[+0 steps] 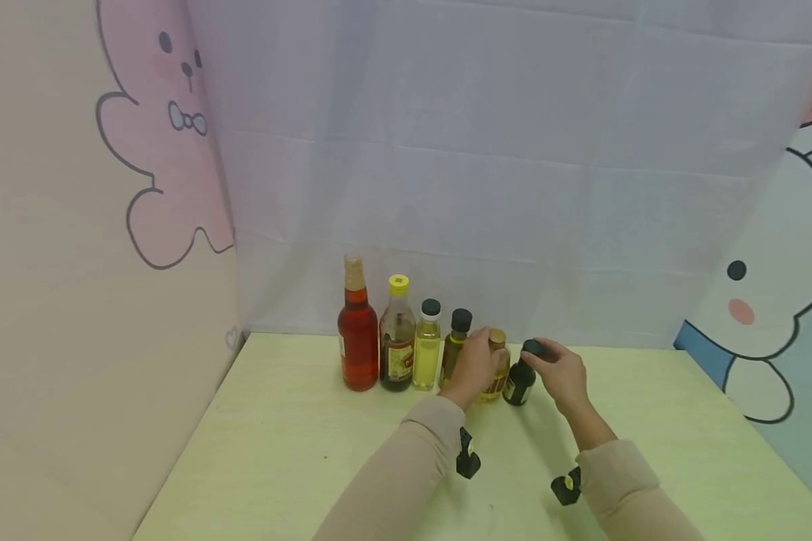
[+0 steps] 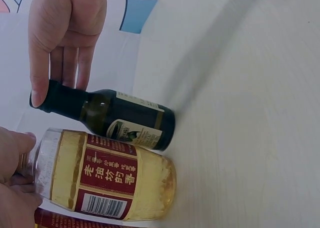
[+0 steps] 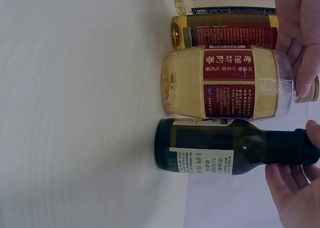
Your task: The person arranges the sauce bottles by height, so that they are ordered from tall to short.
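Note:
In the head view my left hand [image 1: 475,367] holds the neck of a squat clear oil bottle [image 1: 497,382] with a gold cap and a red label. My right hand [image 1: 563,376] pinches the dark green glass bottle [image 1: 518,385] at its cap end, thumb on one side and fingers on the other. The two bottles stand side by side, the dark one on the right. The left wrist view shows the oil bottle's red label [image 2: 107,163] and the right thumb on the dark cap [image 2: 40,100]. Part of the gold cap [image 3: 314,90] shows beyond the left fingers in the right wrist view.
Leftward in the same row stand a tall red bottle [image 1: 359,346], a yellow-capped dark sauce bottle [image 1: 398,346], a pale oil bottle [image 1: 427,353] and a black-capped bottle [image 1: 455,346]. Behind them hangs a white curtain [image 1: 446,188]. All the bottles are on a pale table [image 1: 277,443].

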Tool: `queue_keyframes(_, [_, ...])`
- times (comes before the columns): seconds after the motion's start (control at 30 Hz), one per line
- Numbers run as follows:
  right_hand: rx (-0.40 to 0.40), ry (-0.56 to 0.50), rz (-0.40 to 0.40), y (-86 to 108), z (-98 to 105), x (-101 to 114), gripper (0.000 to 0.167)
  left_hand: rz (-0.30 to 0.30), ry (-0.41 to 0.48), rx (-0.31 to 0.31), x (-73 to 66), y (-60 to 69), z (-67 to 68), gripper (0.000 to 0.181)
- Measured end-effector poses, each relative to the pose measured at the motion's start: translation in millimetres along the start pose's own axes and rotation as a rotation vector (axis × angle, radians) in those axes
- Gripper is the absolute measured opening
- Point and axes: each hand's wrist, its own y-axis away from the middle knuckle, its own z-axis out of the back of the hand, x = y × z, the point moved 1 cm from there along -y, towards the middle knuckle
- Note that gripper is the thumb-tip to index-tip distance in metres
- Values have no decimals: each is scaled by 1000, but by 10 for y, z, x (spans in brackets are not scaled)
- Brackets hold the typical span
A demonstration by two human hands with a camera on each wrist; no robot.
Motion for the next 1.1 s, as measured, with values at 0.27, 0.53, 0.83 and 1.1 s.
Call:
queue_keyframes(0.27, [-3,9,1,25,-14,-24,53,25,67,-54,-2,28,-57,43])
queue_keyframes(0.53, [-15,7,-6,33,-23,-12,55,39,101,-79,-13,32,-91,54])
queue_keyframes(0.83, [-10,10,-11,62,-2,12,57,26,126,-91,-28,76,-92,53])
queue_keyframes(1.1, [18,7,8,109,5,39,68,-3,161,-137,-85,164,-67,55])
